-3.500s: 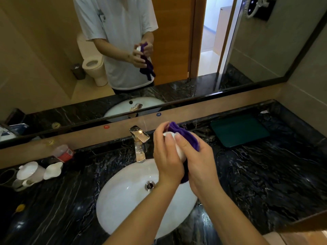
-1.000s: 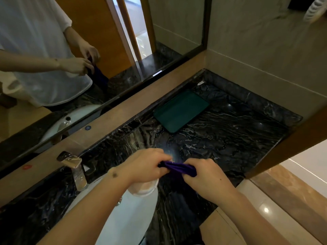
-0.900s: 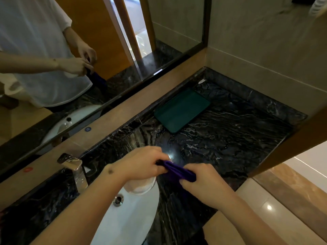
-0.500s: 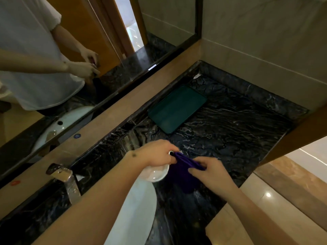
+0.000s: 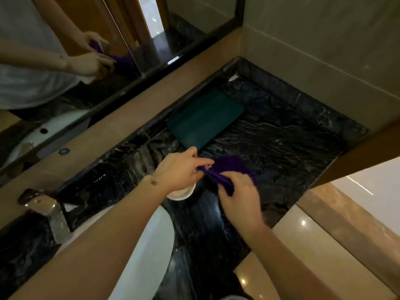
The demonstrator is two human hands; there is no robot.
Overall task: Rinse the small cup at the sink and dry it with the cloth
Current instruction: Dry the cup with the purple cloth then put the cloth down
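L hand (image 5: 179, 169): fingers curled down over the small cup (image 5: 180, 192), grasping it from above; thumb and forefinger tips also pinch one end of the cloth (image 5: 225, 172).
R hand (image 5: 240, 195): fingers closed on the other part of the cloth; motion blur, so exact grip can't be read.
Cup location: over the dark marble counter (image 5: 281, 148), just off the right rim of the sink (image 5: 151, 245), mid-depth btw front edge and back ledge. Touching the counter or hovering: can't tell.
Cup pointing: only a white rounded part shows below the L palm. Prob. long axis near vertical, but mouth up or down can't be told, mostly hidden.
Cloth: purple, stretched and bunched btw both hands, lying toward the right side of the counter, short of the green tray (image 5: 205, 118) near the back edge.
Stage (judgement): rinse looks done, drying at or near its end; cloth seems outside the cup now.
Risk 1: wet glazed cup under a top-only grip could slip and chip on stone, esp. w/ the same fingers sharing the cloth.
Risk 2: R hand tugging the cloth may drag or tip the cup, since both are pinched together.
Risk 3: inside may stay damp if the cloth never goes back in.
Faucet (image 5: 49, 213): at the sink's back left, no water seen.
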